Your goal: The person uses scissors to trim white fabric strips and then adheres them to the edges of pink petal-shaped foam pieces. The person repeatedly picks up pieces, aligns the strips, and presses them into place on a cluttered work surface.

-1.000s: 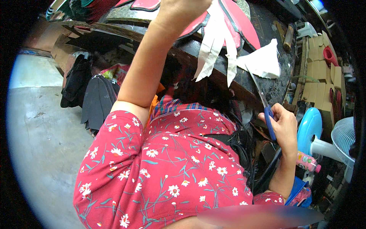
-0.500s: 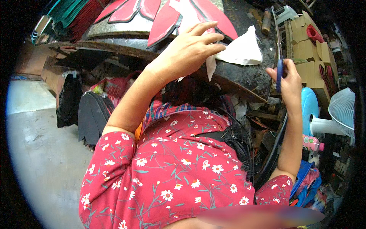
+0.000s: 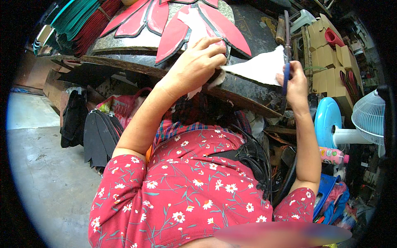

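My left hand (image 3: pixel 199 62) is closed, its fingertips pinching the narrow end of a white piece of cloth (image 3: pixel 258 66) over the bench's near edge. The cloth stretches right to the scissors (image 3: pixel 286 76), whose blue handles my right hand (image 3: pixel 297 84) grips. Their long blades point away from me, beside the cloth's right edge; whether they touch it I cannot tell. Just beyond my left hand lies a red, petal-shaped piece with black edging (image 3: pixel 173 39), and a white strip (image 3: pixel 194 25) rests across it. The tips of my left fingers are partly hidden.
More red pieces (image 3: pixel 138 22) lie farther back on the dark workbench (image 3: pixel 252 35). Stacked green and dark red sheets (image 3: pixel 80 25) stand at the far left. On the right are beige cartons (image 3: pixel 326 53), a blue round stool seat (image 3: pixel 328 120) and a white fan (image 3: pixel 370 118).
My left hand has drawn back slightly, and its fingers have closed on the cloth. My right hand has brought the scissors left to the cloth, which is now stretched between both hands.
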`<state>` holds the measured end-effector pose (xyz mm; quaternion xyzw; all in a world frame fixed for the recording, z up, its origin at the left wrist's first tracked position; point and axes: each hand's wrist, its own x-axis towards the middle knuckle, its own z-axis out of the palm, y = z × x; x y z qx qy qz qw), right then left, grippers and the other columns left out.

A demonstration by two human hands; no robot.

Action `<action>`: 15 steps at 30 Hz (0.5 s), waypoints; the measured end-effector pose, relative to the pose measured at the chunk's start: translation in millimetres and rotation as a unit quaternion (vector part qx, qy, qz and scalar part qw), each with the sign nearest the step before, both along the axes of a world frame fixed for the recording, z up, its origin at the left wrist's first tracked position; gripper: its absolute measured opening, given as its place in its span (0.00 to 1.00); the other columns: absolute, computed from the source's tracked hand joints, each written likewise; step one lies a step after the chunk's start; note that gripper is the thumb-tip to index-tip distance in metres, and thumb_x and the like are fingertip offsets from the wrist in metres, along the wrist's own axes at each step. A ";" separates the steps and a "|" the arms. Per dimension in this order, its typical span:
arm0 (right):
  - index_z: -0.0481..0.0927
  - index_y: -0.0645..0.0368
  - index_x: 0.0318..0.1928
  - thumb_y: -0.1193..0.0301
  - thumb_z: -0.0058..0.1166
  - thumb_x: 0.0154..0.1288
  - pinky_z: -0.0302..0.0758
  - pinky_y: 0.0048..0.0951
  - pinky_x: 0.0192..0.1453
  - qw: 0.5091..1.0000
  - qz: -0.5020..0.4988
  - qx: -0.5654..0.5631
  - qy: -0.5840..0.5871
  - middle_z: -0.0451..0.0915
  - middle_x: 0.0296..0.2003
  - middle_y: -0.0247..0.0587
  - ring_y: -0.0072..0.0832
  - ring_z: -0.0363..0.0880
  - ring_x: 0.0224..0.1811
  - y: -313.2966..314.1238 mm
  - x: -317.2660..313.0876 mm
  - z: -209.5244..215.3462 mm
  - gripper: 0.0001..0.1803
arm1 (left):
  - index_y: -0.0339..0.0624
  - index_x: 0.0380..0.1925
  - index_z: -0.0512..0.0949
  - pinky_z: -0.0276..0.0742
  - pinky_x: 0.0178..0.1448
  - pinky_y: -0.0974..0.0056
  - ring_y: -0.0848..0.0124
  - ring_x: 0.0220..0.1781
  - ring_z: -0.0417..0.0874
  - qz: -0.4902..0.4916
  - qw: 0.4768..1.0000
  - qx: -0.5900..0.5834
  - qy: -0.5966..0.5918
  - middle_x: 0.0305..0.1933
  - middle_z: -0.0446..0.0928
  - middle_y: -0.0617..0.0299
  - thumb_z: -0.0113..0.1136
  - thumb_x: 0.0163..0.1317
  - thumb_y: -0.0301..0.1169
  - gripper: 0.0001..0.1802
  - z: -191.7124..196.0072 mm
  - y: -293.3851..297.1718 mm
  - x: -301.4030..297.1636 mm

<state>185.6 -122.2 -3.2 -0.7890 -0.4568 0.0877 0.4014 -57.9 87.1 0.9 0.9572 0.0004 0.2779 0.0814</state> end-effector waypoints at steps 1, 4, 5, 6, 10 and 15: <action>0.72 0.62 0.49 0.75 0.68 0.58 0.75 0.24 0.47 0.999 -0.010 -0.008 0.043 0.76 0.41 0.34 0.21 0.75 0.41 -6.5 9.7 -0.6 0.22 | 0.42 0.36 0.78 0.69 0.69 0.51 0.54 0.68 0.71 0.000 1.000 0.006 0.000 0.53 0.77 0.58 0.61 0.50 0.23 0.11 -0.5 0.6 0.0; 0.72 0.64 0.50 0.79 0.66 0.56 0.77 0.28 0.49 0.996 -0.051 0.013 0.077 0.79 0.40 0.38 0.26 0.79 0.42 -33.8 30.2 -4.0 0.22 | 0.42 0.36 0.78 0.67 0.70 0.51 0.54 0.68 0.71 -0.009 1.000 0.009 0.005 0.54 0.77 0.58 0.60 0.49 0.23 0.12 1.0 1.2 -0.8; 0.72 0.64 0.50 0.79 0.66 0.56 0.76 0.27 0.49 0.995 -0.063 0.027 0.079 0.77 0.41 0.36 0.25 0.78 0.43 -42.3 36.0 -5.1 0.22 | 0.42 0.37 0.78 0.67 0.70 0.50 0.55 0.68 0.71 -0.012 1.000 0.006 0.008 0.54 0.77 0.58 0.61 0.49 0.23 0.12 2.7 0.8 -0.8; 0.72 0.63 0.50 0.79 0.66 0.57 0.76 0.25 0.49 0.991 -0.098 0.028 0.084 0.76 0.42 0.35 0.24 0.77 0.44 -49.5 39.4 -7.5 0.22 | 0.42 0.37 0.78 0.66 0.71 0.50 0.54 0.68 0.71 -0.012 1.000 0.012 0.013 0.55 0.76 0.58 0.61 0.48 0.24 0.13 5.2 0.1 -1.3; 0.72 0.62 0.53 0.81 0.65 0.61 0.75 0.20 0.52 0.976 -0.106 0.095 0.163 0.76 0.46 0.33 0.18 0.75 0.47 -76.8 41.5 0.0 0.21 | 0.43 0.43 0.79 0.64 0.73 0.46 0.51 0.71 0.68 -0.003 1.000 0.004 -0.005 0.63 0.74 0.56 0.63 0.46 0.24 0.19 20.5 -7.4 -3.7; 0.75 0.60 0.51 0.79 0.66 0.59 0.73 0.25 0.57 0.959 -0.114 0.126 0.228 0.76 0.45 0.32 0.21 0.75 0.47 -83.2 10.5 37.0 0.20 | 0.45 0.48 0.81 0.66 0.71 0.47 0.47 0.69 0.69 0.023 0.992 -0.057 -0.113 0.66 0.73 0.52 0.61 0.51 0.27 0.20 33.3 -32.6 10.2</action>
